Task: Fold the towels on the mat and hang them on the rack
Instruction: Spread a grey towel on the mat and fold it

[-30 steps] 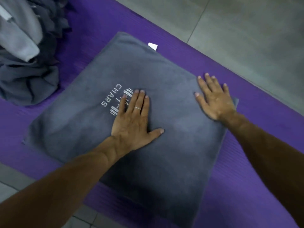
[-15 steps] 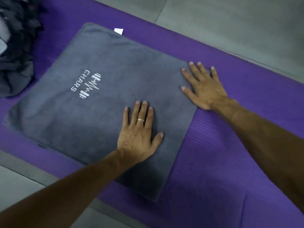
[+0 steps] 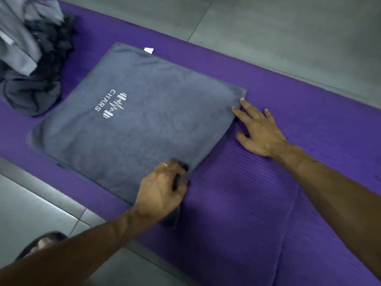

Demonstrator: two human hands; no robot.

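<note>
Grey floor tiles point(image 3: 288, 34) surrounded a purple mat point(image 3: 237, 203) running from upper left to lower right of the frame. On it, left of centre, lay a folded grey towel point(image 3: 134, 120) printed CHARS. At the towel's lower corner the left hand point(image 3: 160, 193) pinched the cloth with curled fingers. Against its right edge the right hand point(image 3: 259, 131) lay flat, fingers spread. A heap of towels point(image 3: 33, 69) sat upper left.
</note>
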